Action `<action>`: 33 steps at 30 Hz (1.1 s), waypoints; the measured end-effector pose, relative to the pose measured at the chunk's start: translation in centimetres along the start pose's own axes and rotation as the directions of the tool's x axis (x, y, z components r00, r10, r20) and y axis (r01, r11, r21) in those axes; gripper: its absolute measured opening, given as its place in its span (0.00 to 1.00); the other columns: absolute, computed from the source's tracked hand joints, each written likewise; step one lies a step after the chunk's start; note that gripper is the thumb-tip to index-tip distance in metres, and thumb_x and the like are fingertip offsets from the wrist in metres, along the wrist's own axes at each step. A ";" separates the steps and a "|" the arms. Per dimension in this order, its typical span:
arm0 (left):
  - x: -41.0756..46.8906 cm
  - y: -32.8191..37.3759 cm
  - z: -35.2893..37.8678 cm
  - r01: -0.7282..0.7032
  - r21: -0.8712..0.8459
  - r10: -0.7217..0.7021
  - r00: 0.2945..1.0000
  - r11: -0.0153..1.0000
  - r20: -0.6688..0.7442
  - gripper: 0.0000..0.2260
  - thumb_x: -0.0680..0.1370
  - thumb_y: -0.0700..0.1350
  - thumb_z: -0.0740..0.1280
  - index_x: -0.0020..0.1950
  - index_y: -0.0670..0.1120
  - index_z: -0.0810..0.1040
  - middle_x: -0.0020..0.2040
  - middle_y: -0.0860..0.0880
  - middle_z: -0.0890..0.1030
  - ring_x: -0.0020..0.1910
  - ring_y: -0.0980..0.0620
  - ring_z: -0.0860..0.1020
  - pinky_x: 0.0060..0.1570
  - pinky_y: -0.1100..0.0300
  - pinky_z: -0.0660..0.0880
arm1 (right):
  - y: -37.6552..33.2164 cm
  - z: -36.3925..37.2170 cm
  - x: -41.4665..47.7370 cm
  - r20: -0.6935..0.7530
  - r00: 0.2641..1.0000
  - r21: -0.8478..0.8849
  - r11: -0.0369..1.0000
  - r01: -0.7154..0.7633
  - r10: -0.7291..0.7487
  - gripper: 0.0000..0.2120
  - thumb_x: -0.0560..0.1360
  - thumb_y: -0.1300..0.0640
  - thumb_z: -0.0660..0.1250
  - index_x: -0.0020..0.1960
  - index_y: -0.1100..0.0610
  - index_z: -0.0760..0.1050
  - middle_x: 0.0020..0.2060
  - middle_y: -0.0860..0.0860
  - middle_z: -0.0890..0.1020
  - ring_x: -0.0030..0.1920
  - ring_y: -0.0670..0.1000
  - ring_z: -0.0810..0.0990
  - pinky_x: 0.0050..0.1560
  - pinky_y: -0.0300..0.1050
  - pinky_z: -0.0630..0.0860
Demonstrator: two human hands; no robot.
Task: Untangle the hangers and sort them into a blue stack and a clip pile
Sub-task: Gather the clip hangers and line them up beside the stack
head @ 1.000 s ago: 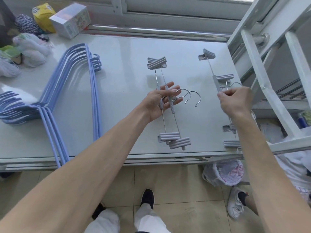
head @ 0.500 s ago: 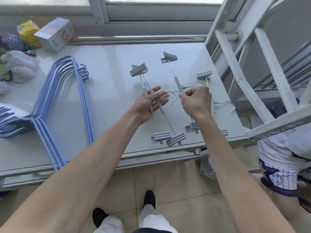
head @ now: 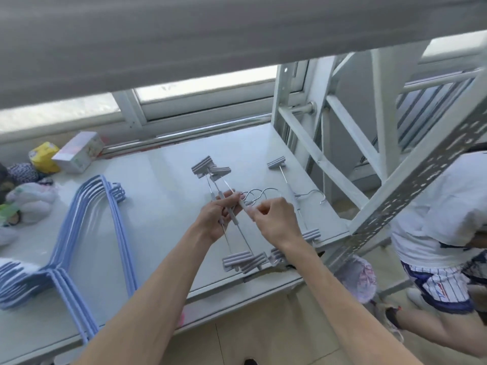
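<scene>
– Looking in bin [head: 356, 276], near right, by table [head: 163, 212]: can't tell what's inside.
– Hands?
– L hand [head: 214, 219] curls round clip pile [head: 238, 259] bars, mid table. R hand [head: 274, 219] pinches one bar by its hook; it moved in vs before.
– Room?
– Lots between pile & blue stack [head: 79, 233], left. Clips sit at near edge.

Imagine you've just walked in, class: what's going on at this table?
A person is sorting hangers at a white table. The left hand grips the grey clip hangers by their bars, while the right hand pinches one of them. A lone clip hanger lies to their right, and the blue hangers lie stacked at the left.
</scene>
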State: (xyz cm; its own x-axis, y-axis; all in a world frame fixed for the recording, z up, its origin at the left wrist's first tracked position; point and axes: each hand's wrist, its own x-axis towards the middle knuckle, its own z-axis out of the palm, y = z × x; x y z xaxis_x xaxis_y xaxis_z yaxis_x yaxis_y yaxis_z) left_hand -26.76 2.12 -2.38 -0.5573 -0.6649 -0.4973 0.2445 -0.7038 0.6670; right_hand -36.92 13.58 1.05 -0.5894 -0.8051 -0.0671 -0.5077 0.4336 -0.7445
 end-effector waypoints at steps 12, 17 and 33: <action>-1.0 0.5 -0.2 0.010 0.058 -0.007 0.999 0.998 -0.048 0.13 0.74 0.35 0.70 0.57 0.42 0.77 0.48 0.43 0.84 0.43 0.51 0.85 0.37 0.61 0.81 | 7.5 -3.1 4.8 -0.056 0.937 -0.114 0.930 -0.350 0.345 0.17 0.73 0.59 0.65 0.31 0.55 0.61 0.37 0.56 0.72 0.39 0.57 0.72 0.40 0.44 0.67; -1.2 0.3 0.0 0.002 0.040 0.000 0.999 0.999 -0.046 0.12 0.76 0.34 0.68 0.58 0.40 0.76 0.49 0.42 0.83 0.42 0.51 0.85 0.36 0.62 0.81 | 7.8 -2.9 4.8 -0.065 0.955 -0.074 0.953 -0.294 0.290 0.19 0.69 0.67 0.63 0.26 0.55 0.58 0.26 0.53 0.66 0.32 0.57 0.66 0.32 0.44 0.62; 2.9 -0.8 3.0 0.076 0.015 -0.075 0.995 0.997 -0.064 0.11 0.73 0.32 0.71 0.54 0.38 0.77 0.42 0.40 0.83 0.41 0.46 0.84 0.46 0.52 0.83 | 5.9 -6.3 2.3 -0.049 0.990 0.066 0.990 -0.126 0.129 0.07 0.72 0.57 0.73 0.38 0.56 0.77 0.32 0.47 0.80 0.34 0.45 0.78 0.34 0.35 0.71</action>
State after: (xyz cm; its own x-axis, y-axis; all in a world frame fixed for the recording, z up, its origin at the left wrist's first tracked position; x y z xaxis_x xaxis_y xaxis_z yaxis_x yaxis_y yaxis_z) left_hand -30.93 1.50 -2.73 -0.5222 -0.6246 -0.5806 0.1891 -0.7487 0.6354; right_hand -45.22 16.82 0.70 -0.6803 -0.7213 -0.1302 -0.3868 0.5042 -0.7721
